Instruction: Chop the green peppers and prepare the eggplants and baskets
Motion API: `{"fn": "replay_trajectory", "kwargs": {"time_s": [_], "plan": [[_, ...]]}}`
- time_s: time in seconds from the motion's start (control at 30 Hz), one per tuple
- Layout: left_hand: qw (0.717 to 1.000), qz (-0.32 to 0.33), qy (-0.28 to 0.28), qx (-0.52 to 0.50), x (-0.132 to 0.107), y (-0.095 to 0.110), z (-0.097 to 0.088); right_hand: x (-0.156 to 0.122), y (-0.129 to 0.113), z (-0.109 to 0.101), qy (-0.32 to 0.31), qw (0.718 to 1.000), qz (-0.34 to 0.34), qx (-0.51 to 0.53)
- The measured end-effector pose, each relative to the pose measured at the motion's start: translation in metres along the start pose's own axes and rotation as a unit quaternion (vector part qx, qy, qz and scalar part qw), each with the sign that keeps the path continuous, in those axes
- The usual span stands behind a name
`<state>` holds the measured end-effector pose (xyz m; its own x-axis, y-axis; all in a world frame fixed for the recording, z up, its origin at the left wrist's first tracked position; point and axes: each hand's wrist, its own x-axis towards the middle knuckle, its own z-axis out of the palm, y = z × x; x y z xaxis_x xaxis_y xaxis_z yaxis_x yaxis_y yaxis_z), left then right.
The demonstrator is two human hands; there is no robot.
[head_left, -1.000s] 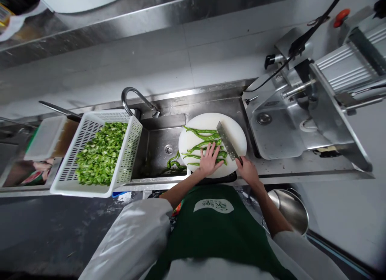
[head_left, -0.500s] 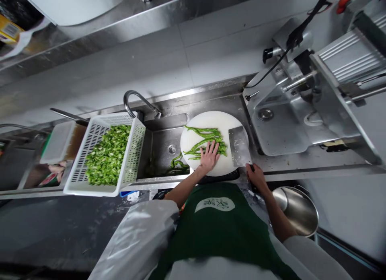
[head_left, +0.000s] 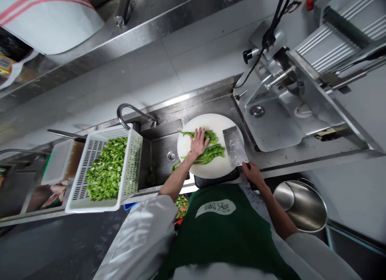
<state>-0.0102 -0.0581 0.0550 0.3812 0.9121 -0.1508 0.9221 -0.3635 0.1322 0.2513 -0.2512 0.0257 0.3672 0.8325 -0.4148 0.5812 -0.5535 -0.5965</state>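
Observation:
A round white cutting board [head_left: 215,170] lies across the right end of the sink, with several long green peppers [head_left: 212,152] on it. My left hand [head_left: 198,142] rests flat on the peppers with fingers spread. My right hand [head_left: 252,173] grips the handle of a cleaver [head_left: 236,145], whose broad blade lies flat on the board's right side, just right of the peppers.
A white slotted basket [head_left: 133,164] of chopped green pepper sits over the sink's left part, beside a faucet [head_left: 130,110]. A metal slicing machine [head_left: 304,91] stands at the right. A steel bowl [head_left: 303,206] sits low at the right, below the counter edge.
The cleaver went from on edge to flat on the board's right side. My left hand slid up the board and bunched the peppers together. The camera tilted.

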Motion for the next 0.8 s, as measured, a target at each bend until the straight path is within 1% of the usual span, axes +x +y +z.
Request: {"fn": "replay_trajectory", "kwargs": {"time_s": [0.07,0.13,0.23,0.3,0.37,0.43,0.47,0.53,0.67,0.8], "plan": [[0.999,0.027,-0.041,0.009,0.009,-0.007,0.001,-0.004,-0.007,-0.005,-0.015,0.999,0.016,-0.031],[0.999,0.018,-0.049,0.011,0.007,-0.002,0.008,-0.012,-0.019,-0.008,-0.018,0.996,0.027,-0.086],[0.999,-0.052,-0.011,0.000,-0.006,0.025,0.022,-0.031,-0.045,-0.009,-0.026,0.984,0.027,-0.172],[0.996,-0.091,0.012,-0.005,-0.014,0.045,0.030,-0.045,-0.064,-0.004,-0.038,0.978,0.012,-0.203],[0.993,-0.114,0.027,-0.007,-0.017,0.061,0.037,-0.057,-0.079,0.003,-0.048,0.974,-0.011,-0.220],[0.992,-0.124,0.033,-0.013,-0.017,0.068,0.043,-0.064,-0.087,0.008,-0.055,0.972,-0.031,-0.225],[0.991,-0.125,0.034,-0.017,-0.017,0.069,0.046,-0.065,-0.088,0.009,-0.056,0.973,-0.038,-0.223],[0.993,-0.114,0.036,-0.021,-0.015,0.067,0.049,-0.061,-0.081,0.007,-0.051,0.976,-0.039,-0.209],[0.996,-0.083,0.033,-0.026,-0.017,0.063,0.049,-0.043,-0.049,-0.005,-0.041,0.988,0.003,-0.150],[0.997,-0.069,0.005,-0.044,-0.024,0.063,0.042,-0.034,-0.017,-0.010,-0.034,0.996,0.019,-0.081]]}}
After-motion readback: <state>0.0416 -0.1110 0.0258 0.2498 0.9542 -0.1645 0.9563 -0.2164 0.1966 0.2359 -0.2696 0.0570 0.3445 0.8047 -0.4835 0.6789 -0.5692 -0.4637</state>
